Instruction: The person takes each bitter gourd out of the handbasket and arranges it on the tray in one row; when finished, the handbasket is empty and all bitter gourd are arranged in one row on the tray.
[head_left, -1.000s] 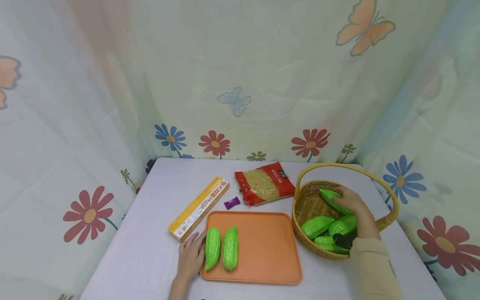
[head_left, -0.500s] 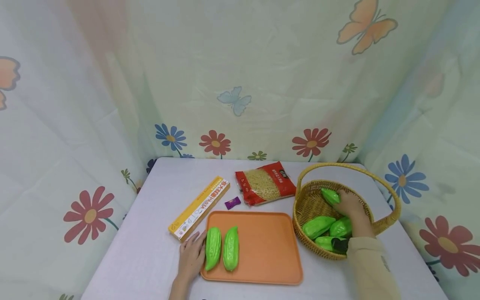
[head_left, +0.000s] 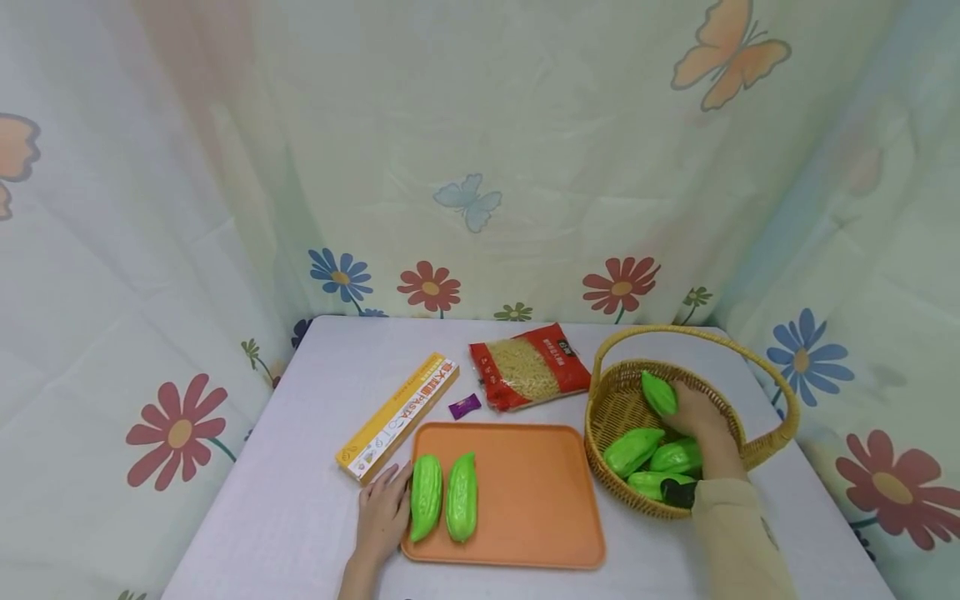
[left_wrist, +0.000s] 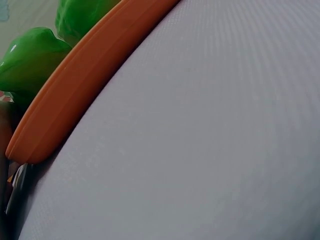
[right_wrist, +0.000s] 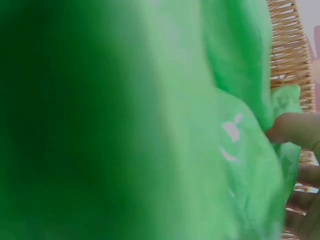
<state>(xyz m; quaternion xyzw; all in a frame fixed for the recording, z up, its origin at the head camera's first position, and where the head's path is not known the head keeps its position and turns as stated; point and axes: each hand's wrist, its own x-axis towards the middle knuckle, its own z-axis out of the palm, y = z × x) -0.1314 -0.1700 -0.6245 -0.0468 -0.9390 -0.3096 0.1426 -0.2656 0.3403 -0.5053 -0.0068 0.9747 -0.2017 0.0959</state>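
Note:
In the head view two green bitter melons (head_left: 426,498) lie side by side at the left of an orange tray (head_left: 536,500). My left hand (head_left: 384,512) rests along the tray's left edge, fingers extended; the left wrist view shows the tray's orange side (left_wrist: 75,90) close up. Inside the wicker basket (head_left: 619,407) on the right, my right hand (head_left: 697,412) holds a bitter melon (head_left: 658,393). In the right wrist view my thumb (right_wrist: 295,129) presses one side of it, with fingers (right_wrist: 305,205) beyond. Several more bitter melons (head_left: 633,452) lie below in the basket.
Behind the tray are a yellow and white pasta box (head_left: 397,417), a small purple wrapped packet (head_left: 465,407) and a red pasta bag (head_left: 528,367). The basket's tall handle (head_left: 783,429) arches over the right hand. Patterned curtains (head_left: 375,167) stand around the table.
My right hand has shifted slightly within the basket, and the bitter melon it holds has tilted. More of the lower melons shows. The left hand has stayed still on the tray's edge.

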